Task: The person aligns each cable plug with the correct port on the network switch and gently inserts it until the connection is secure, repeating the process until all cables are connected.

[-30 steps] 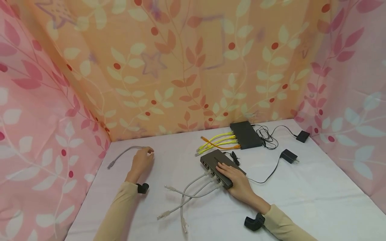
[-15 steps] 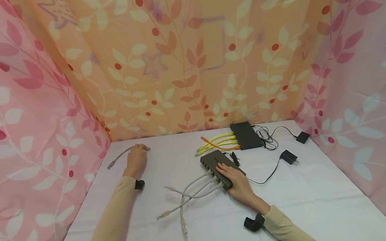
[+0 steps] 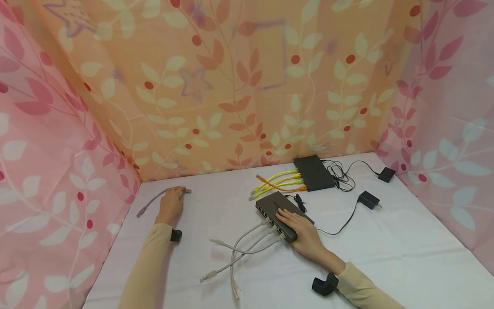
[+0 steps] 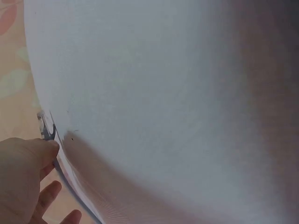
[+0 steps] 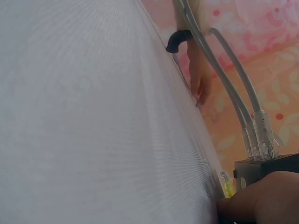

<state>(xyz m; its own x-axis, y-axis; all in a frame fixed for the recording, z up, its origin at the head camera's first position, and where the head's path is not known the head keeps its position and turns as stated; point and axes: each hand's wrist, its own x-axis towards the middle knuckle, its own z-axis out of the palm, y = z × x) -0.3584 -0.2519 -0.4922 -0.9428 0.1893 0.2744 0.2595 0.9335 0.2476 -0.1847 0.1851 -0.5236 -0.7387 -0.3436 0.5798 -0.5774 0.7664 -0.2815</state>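
Note:
Toward the table's far left, my left hand [image 3: 170, 207] pinches a short grey network cable [image 3: 149, 205] close behind one end. The clear plug [image 4: 46, 125] there sticks out past thumb and finger in the left wrist view. The cable's other end lies on the cloth to the left. My right hand [image 3: 305, 234] rests with straight fingers across the top of a dark grey network switch [image 3: 272, 202]; its thumb lies by the near end. Several grey cables [image 3: 252, 252] are plugged into the switch's left-facing port side, their loose ends spread on the table.
Behind stands a black network box [image 3: 315, 172] with yellow cables [image 3: 283, 174] and an orange cable [image 3: 287, 189] plugged in. Black power adapters [image 3: 369, 200] and thin cords [image 3: 344, 177] lie to the right. Patterned cloth walls [image 3: 216, 94] enclose the white table [image 3: 216, 210].
My left hand has shifted left along the grey cable, so the plug now shows beyond its fingers. My right hand and the switch stay where they were.

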